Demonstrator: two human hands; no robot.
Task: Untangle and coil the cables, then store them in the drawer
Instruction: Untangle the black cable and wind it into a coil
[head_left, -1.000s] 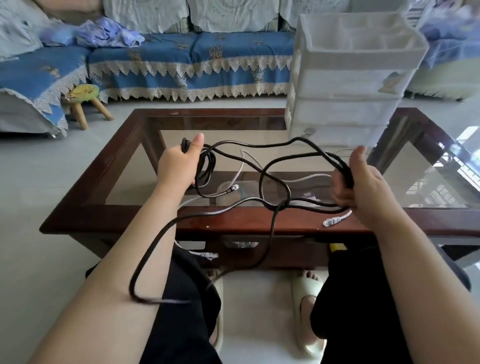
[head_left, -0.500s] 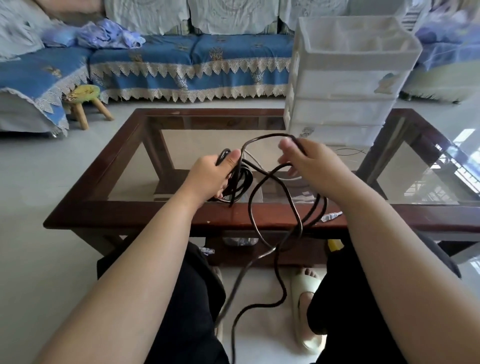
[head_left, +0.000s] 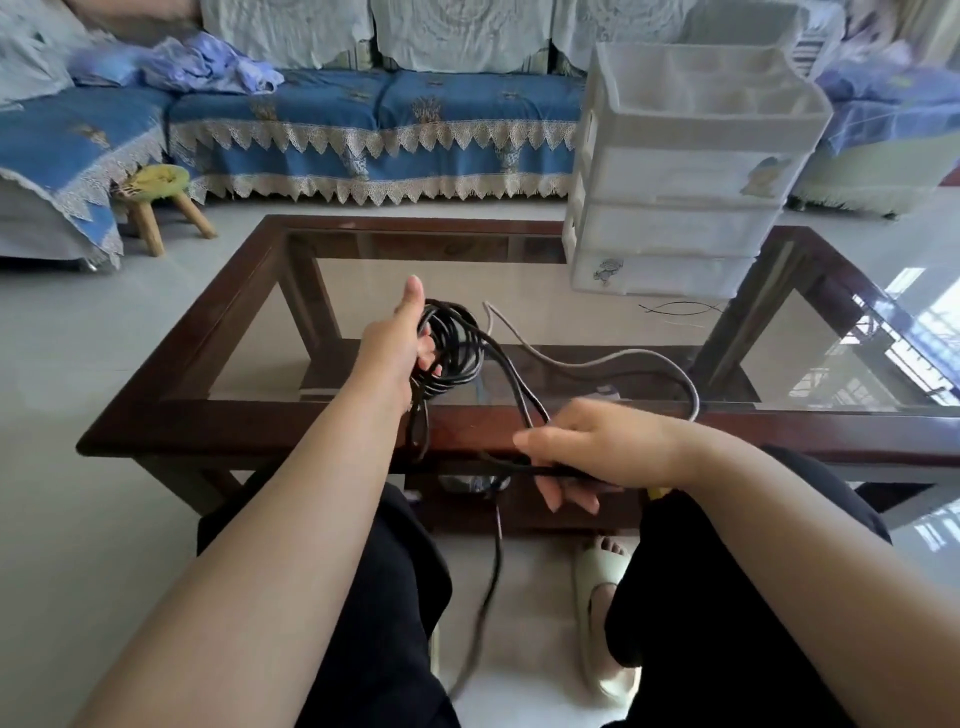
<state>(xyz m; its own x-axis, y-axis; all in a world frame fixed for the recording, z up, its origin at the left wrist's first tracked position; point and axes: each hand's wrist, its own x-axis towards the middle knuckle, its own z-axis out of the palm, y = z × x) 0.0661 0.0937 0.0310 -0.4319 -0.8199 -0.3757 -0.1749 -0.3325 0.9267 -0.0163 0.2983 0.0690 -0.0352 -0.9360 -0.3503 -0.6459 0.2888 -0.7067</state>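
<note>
The left hand (head_left: 396, 347) gripped the coiled black cable (head_left: 453, 347) above the surface (head_left: 249, 421); the right hand (head_left: 597, 448) pinched its loose strand nearer

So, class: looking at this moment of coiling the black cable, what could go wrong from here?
1. The black cable runs from the coil in the left hand through the right hand, and its tail trails to the floor between the feet; it may snag.
2. The grey cable lies beside the coil on the table and could get wound in.
</note>
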